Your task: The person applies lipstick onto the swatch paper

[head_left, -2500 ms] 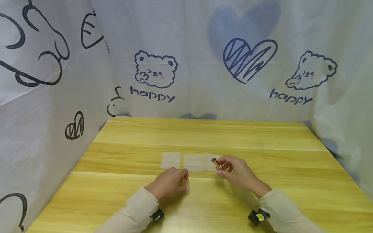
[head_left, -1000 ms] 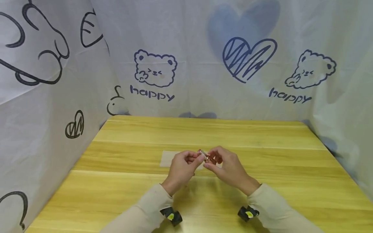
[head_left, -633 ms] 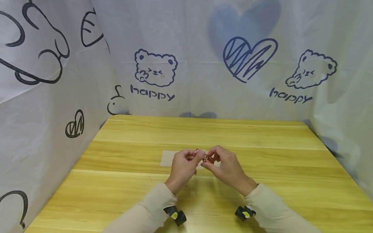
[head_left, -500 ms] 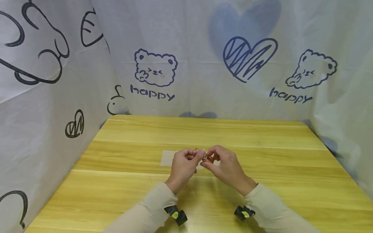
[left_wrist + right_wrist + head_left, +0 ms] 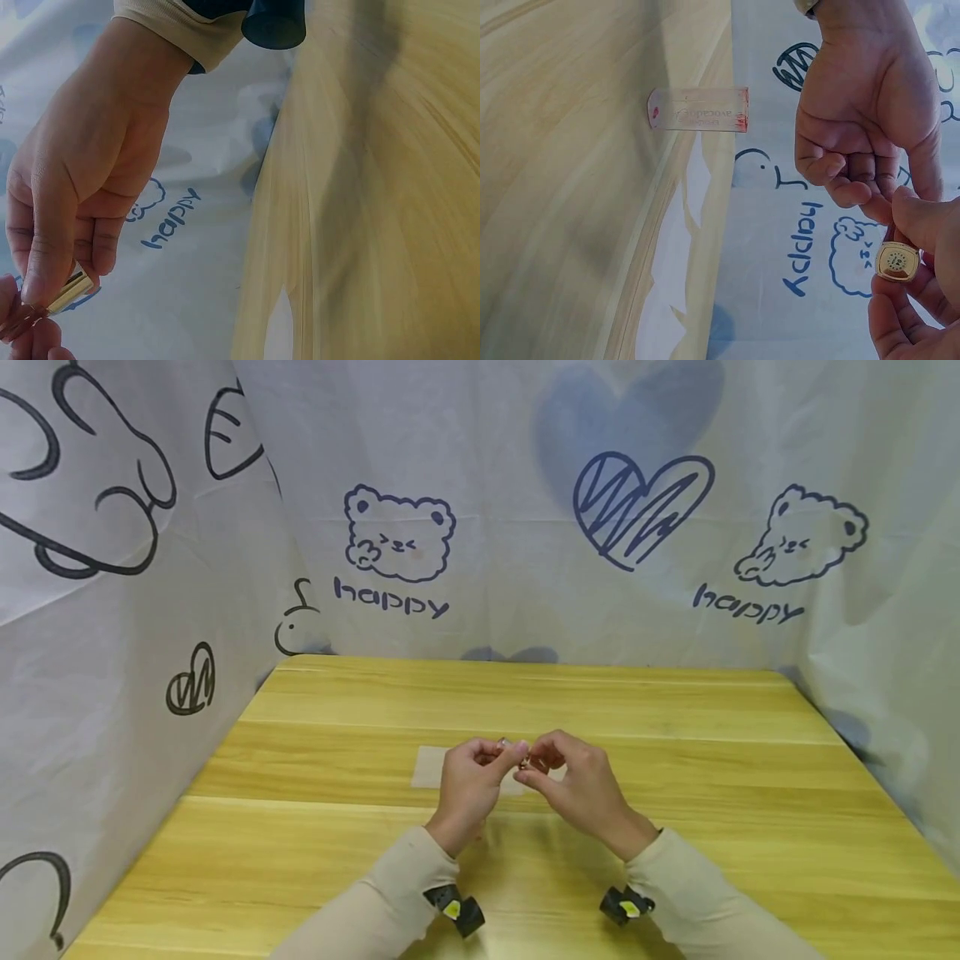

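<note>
Both hands meet over the middle of the table around a small gold lipstick (image 5: 522, 763). My right hand (image 5: 588, 781) pinches its squarish end between thumb and fingertips; the labelled base of the lipstick (image 5: 896, 262) faces the camera in the right wrist view. My left hand (image 5: 471, 785) grips the other end, thumb along the tube. From the left wrist, a shiny piece of the lipstick tube (image 5: 71, 292) shows beside the right hand's thumb. A clear cap (image 5: 697, 109) with red marks stands upright on the table in the right wrist view; the left hand largely hides it from the head camera.
Small pale paper squares (image 5: 427, 768) lie in a row on the wooden table (image 5: 300, 843), partly covered by the hands. White cloth with drawings (image 5: 401, 535) hangs behind and at both sides. A black camera (image 5: 455, 910) is worn on each wrist.
First the left hand was low at the table with the clear cap, apart from the lipstick. It then rose to grip the lipstick beside the right hand. Lately the fingers have shifted slightly.
</note>
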`<control>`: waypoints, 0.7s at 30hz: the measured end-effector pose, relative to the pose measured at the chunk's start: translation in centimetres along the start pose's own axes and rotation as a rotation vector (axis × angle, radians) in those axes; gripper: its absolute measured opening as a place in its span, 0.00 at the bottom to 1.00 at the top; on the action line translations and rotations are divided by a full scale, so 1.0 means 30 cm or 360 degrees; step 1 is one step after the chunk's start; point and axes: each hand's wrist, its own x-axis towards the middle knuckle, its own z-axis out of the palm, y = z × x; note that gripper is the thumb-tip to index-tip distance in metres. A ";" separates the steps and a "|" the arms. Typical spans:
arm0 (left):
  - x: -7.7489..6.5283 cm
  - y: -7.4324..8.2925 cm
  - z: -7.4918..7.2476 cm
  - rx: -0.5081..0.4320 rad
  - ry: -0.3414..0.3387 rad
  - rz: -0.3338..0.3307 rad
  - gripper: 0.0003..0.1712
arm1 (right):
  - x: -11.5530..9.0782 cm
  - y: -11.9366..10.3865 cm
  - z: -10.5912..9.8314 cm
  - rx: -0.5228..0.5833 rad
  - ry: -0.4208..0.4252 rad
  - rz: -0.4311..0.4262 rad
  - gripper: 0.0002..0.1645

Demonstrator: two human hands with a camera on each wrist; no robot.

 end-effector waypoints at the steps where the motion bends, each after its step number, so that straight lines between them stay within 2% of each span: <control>1: 0.000 0.000 0.000 -0.0012 0.0004 0.0005 0.17 | 0.001 -0.001 -0.001 0.0005 -0.0005 0.0008 0.17; 11: 0.004 -0.006 0.000 -0.0049 0.0016 0.0024 0.17 | 0.010 -0.008 -0.008 0.0086 -0.0032 0.0061 0.15; 21: 0.004 -0.003 -0.005 0.0007 -0.0016 0.0120 0.15 | 0.012 -0.004 -0.013 0.0221 -0.0093 0.0150 0.12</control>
